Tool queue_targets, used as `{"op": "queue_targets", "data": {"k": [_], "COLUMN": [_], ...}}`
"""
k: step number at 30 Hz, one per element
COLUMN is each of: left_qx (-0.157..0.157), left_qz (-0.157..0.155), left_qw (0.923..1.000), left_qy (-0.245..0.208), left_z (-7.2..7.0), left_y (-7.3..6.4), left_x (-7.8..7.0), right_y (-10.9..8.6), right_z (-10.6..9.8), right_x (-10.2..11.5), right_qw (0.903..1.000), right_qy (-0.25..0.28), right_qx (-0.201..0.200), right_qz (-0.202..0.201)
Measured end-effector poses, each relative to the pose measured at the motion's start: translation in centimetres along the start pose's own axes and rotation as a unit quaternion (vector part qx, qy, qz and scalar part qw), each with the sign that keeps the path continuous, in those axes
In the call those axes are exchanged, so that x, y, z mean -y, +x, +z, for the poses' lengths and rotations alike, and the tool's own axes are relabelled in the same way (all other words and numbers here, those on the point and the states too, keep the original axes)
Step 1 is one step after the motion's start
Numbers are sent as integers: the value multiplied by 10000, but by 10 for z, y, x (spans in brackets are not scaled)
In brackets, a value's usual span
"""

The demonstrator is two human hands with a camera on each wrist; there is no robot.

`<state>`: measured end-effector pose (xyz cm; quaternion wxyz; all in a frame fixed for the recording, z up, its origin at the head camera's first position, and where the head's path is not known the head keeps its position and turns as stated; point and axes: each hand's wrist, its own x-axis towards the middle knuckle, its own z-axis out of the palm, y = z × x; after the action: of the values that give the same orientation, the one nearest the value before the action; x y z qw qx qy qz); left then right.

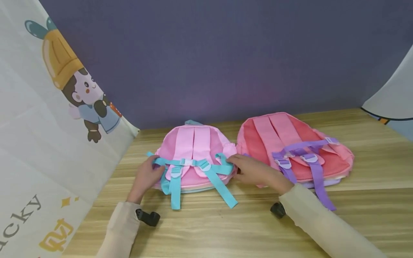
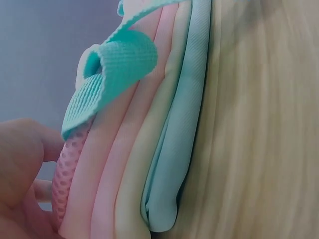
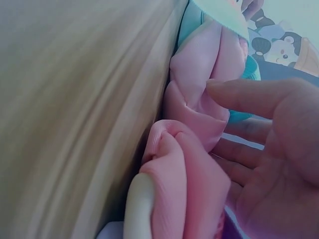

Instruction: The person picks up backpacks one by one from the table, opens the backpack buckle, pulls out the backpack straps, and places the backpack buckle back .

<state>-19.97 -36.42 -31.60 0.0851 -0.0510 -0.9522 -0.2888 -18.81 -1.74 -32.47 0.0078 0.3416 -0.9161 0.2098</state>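
Note:
A small pink backpack [image 1: 201, 143] with turquoise straps [image 1: 222, 188] lies with its back panel up on the wooden table. My left hand [image 1: 149, 175] is at its left side, by the strap end; in the left wrist view its fingers [image 2: 47, 142] touch the mesh edge. My right hand [image 1: 255, 170] is at the opposite side, beside the turquoise loop. In the right wrist view, the thumb [image 3: 249, 97] rests against the pink side fabric and the other fingers are extended, partly hidden behind the bag.
A larger coral-pink backpack [image 1: 245, 139] with purple straps [image 1: 317, 182] lies right beside the small one, also back panel up. Behind the table stands a dark blue-grey panel [image 1: 226, 61]. A white printed cloth [image 1: 25, 125] hangs along the left side.

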Motion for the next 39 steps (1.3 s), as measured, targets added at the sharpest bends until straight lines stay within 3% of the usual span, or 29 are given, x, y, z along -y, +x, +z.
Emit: {"op": "queue_targets", "data": {"k": [17,28,39], "left_qx": [84,284,280], "left_qz": [340,716,1043], "left_qw": [9993,9968,9940], "left_qy": [-118,-204,-158], "left_z": [-6,-9,-13], "left_y": [4,5,7], "left_x": [14,19,25], "right_y": [6,6,11], "right_z": [2,2,3], "right_x": [9,11,17], "right_qw": [9997,9991,9985], "right_qy": [-82,-101,-66], "right_qx": [-101,-380,-362], "right_qz": [206,146,405]}}
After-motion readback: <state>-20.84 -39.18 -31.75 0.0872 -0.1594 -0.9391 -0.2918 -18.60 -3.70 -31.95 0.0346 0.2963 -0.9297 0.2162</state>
